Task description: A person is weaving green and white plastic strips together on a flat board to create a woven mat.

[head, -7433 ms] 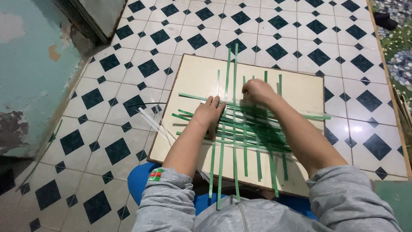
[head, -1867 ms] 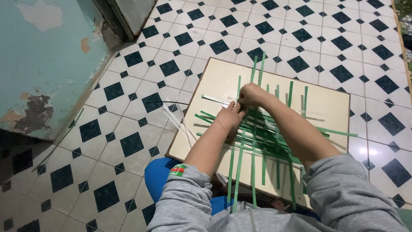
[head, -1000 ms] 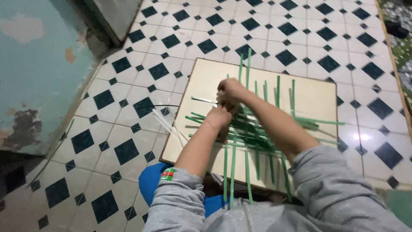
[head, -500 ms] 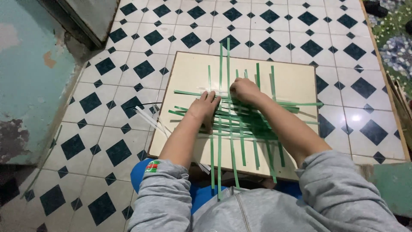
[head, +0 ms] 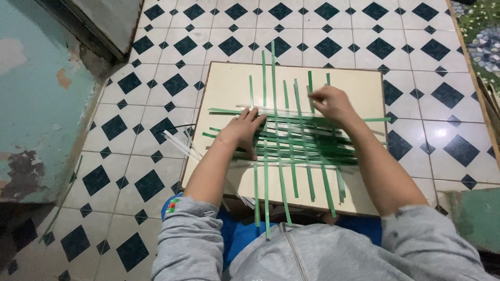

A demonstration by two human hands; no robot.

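We take the board (head: 229, 78) as our landmark. Left of it we note a worn teal wall (head: 36, 93), then black-and-white floor tiles (head: 130, 135), and a few pale strips (head: 179, 145) lying on the tiles just off the board's left edge.

On the board, the green strips (head: 291, 140) lie crossed as a partly woven mat near its middle. Since half a second ago the left hand (head: 244, 130) has stayed flat, fingers spread, pressing the mat's left side. The right hand (head: 329, 103) has shifted from the mat's centre toward the board's far side; its fingers are curled at the upright strips, though we cannot tell whether they pinch one. We judge the work has moved on to another strip.
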